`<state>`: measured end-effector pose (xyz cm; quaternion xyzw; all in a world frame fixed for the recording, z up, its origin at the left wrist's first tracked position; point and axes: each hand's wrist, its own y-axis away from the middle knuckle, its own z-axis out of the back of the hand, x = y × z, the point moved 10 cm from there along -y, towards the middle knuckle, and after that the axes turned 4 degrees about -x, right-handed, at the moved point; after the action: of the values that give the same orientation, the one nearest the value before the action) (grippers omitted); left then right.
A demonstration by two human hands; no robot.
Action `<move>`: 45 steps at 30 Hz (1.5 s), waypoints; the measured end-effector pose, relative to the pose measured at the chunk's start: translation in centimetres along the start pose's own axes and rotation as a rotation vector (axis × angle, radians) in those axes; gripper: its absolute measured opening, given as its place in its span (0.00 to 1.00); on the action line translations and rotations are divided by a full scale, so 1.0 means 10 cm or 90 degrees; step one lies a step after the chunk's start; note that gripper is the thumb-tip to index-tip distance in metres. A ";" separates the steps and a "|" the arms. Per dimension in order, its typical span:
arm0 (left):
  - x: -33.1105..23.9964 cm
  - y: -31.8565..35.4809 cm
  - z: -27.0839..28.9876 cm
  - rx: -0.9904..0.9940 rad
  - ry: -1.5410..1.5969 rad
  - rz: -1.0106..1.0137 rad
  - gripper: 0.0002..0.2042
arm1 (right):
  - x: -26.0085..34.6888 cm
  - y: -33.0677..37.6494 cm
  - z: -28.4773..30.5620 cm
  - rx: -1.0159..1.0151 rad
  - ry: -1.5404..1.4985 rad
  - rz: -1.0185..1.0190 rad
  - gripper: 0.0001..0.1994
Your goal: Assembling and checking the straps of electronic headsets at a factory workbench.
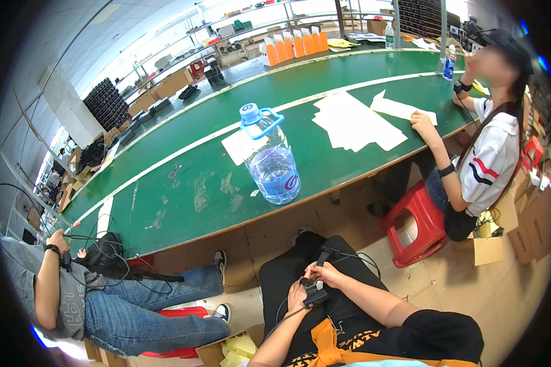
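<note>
— Looking down at the lap first: both hands meet over the black trousers (pixel 343 287), on a small black device (pixel 315 296) with a thin cable (pixel 280 313) running off toward the lower left.

— Which hand has it?

— The left hand (pixel 296 296) cups it from the person's left, fingers curled loosely round its edge; the right hand (pixel 326 273) lies just above, fingertips bent onto its upper end. So the device sits between the two palms, its long axis slanting from lower left up to the right, about equally near both.

— What is it like?

— Hard, matte, boxy, probably plastic; the cable is limp and glossy. How tightly either hand grips, I cannot tell.

— And farther out?

— A long green table (pixel 183 196), smooth and scuffed, bears a clear plastic water jug (pixel 269 156) with a blue cap, upright. Beyond lie flat white paper sheets (pixel 355 122). A seated person on a red plastic stool (pixel 419 223) rests a hand by them; another sits at left in jeans (pixel 147 306). Orange-and-white cartons (pixel 294 46) stand far back.
</note>
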<state>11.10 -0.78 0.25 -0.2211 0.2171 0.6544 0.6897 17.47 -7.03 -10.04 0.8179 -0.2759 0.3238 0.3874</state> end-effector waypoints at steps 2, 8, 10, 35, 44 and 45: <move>-0.02 0.00 0.01 -0.014 -0.002 -0.019 0.40 | -0.02 0.00 0.02 -0.008 0.008 -0.013 0.08; 0.07 -0.02 -0.06 0.002 -0.014 -0.005 0.37 | 0.01 0.02 0.08 -0.080 0.033 0.002 0.09; -0.01 0.02 0.01 -0.054 -0.008 -0.086 0.34 | 0.03 0.03 0.07 -0.089 0.048 0.002 0.09; -0.10 0.10 -0.08 -0.049 -0.223 -0.150 0.20 | 0.10 0.06 0.11 -0.125 0.216 0.032 0.04; -0.07 0.05 -0.13 0.049 -0.269 -0.094 0.22 | 0.12 0.01 0.11 -0.112 0.265 0.088 0.05; -0.08 0.05 -0.12 0.037 -0.273 -0.099 0.22 | 0.12 0.01 0.10 -0.112 0.260 0.086 0.05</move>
<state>10.52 -2.06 -0.26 -0.0728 0.0668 0.6247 0.7746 18.48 -8.13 -9.56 0.6780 -0.2729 0.4825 0.4827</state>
